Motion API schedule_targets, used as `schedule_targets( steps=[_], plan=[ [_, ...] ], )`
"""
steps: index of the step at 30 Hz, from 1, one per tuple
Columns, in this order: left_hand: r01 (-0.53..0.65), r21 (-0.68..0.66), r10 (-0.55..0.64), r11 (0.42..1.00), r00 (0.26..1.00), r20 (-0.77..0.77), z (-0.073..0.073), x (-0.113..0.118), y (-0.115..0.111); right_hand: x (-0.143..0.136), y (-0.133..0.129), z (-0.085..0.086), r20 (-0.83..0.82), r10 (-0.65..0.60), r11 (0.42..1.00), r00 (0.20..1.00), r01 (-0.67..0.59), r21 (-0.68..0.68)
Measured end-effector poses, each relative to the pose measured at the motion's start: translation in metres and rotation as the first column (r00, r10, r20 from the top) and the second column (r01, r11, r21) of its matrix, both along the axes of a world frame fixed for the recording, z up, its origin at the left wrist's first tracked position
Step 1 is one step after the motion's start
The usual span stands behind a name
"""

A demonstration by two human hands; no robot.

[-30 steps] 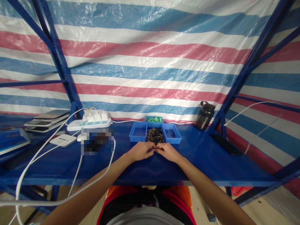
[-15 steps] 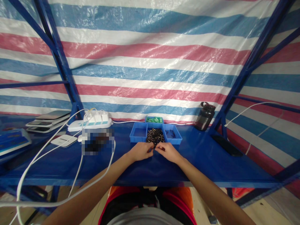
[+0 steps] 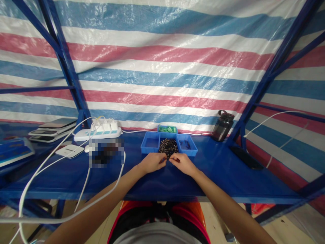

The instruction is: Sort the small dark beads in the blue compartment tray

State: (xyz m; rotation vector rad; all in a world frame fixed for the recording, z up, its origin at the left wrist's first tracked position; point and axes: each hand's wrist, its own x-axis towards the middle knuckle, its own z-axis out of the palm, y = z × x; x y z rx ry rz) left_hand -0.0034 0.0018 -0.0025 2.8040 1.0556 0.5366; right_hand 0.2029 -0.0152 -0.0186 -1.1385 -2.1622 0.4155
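My left hand [image 3: 154,162] and my right hand [image 3: 183,163] meet fingertip to fingertip at the front edge of a bin of small dark and brassy parts [image 3: 168,146]. Both are closed in a pinch; whatever lies between the fingers is too small to make out. On the left of that bin is a blue bin [image 3: 151,141] with nothing visible inside. The blue bin on the right [image 3: 193,148] holds a few small dark pieces [image 3: 186,144]. Behind them, a small bin contains green pieces [image 3: 167,129].
A black bottle [image 3: 222,126] and a dark flat object [image 3: 246,157] stand and lie to the right. On the left are a white power strip [image 3: 98,134], a white flat device [image 3: 69,151], stacked scales [image 3: 52,130] and looping white cables [image 3: 22,193]. A blurred patch covers something dark.
Both hands stay at the front of the middle bin, their fingertips shifted very slightly. The view has moved a little.
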Motion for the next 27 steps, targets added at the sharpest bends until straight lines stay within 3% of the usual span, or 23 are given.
schedule_targets(
  steps=[10, 16, 23, 27],
  plan=[
    [0.169, 0.016, -0.170, 0.985, 0.980, 0.102, 0.0057, 0.0005, -0.0067, -0.0026, -0.0027, 0.0032, 0.071, 0.094, 0.995, 0.993, -0.091, -0.040],
    [0.161, 0.034, -0.163, 0.986, 0.983, 0.080, 0.0038, 0.0005, -0.0047, -0.0010, -0.0017, 0.0020, 0.078, 0.072, 0.997, 0.994, -0.070, -0.029],
    [0.033, 0.061, -0.033, 0.998, 0.999, -0.003, -0.0010, 0.0019, -0.0012, 0.0047, -0.0012, 0.0037, 0.042, -0.043, 0.999, 0.998, 0.044, -0.019],
    [0.062, 0.034, -0.061, 0.997, 0.997, -0.039, -0.0018, 0.0032, -0.0026, 0.0041, -0.0045, 0.0064, 0.053, -0.039, 0.999, 0.998, 0.038, 0.022]
  ],
)
